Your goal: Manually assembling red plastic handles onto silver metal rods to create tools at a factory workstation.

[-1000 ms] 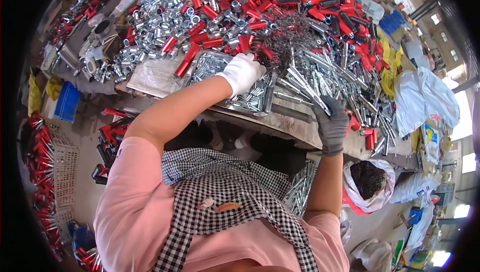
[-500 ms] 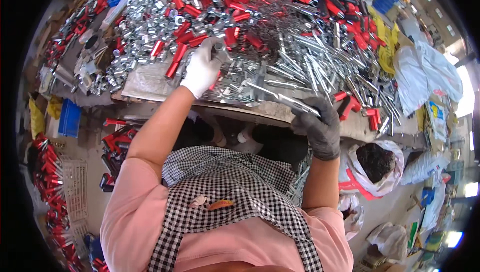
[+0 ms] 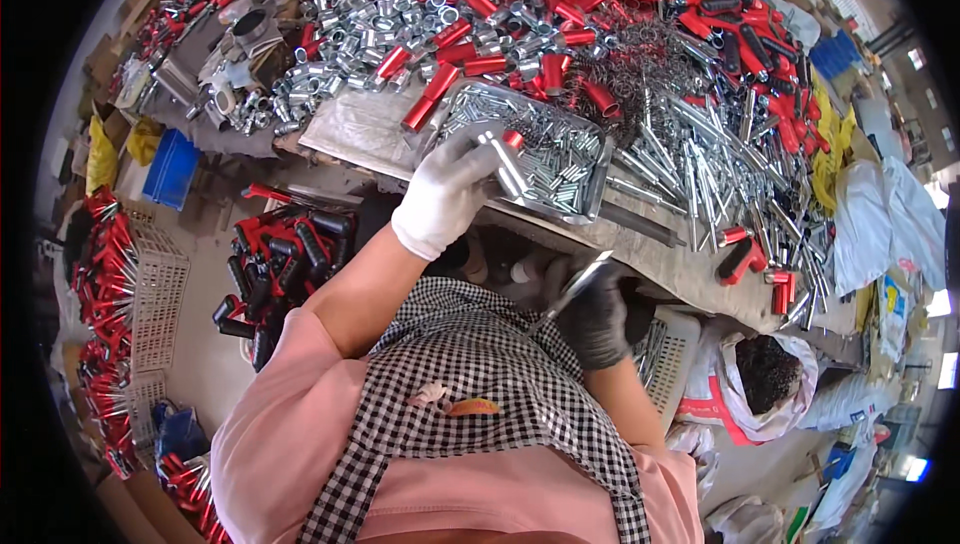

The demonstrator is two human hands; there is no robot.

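My left hand (image 3: 440, 194), in a white glove, closes its fingertips on a shiny silver metal sleeve (image 3: 508, 166) above the near side of a metal tray (image 3: 603, 179). The tray holds many small silver pins (image 3: 562, 172) and some fine springs. A short red piece shows just beyond the sleeve; whether it is held, I cannot tell. In front of the apron, my right hand (image 3: 592, 319), in a dark grey glove and blurred, is wrapped round a slim silver metal rod (image 3: 572, 289), tilted with its far end up to the right. The rod and sleeve are apart.
Silver sleeves (image 3: 375, 14), red tubes (image 3: 485, 66), springs (image 3: 630, 79) and long rods (image 3: 700, 159) heap the bench. Red-and-black handled tools (image 3: 285, 264) lie below its left edge. A white plastic basket (image 3: 675, 359) and an open sack (image 3: 725, 384) stand at right.
My left hand has moved nearer to me, over the tray, with the silver sleeve. My right hand has drawn back from the bench edge toward the apron with the rod. The view has shifted.
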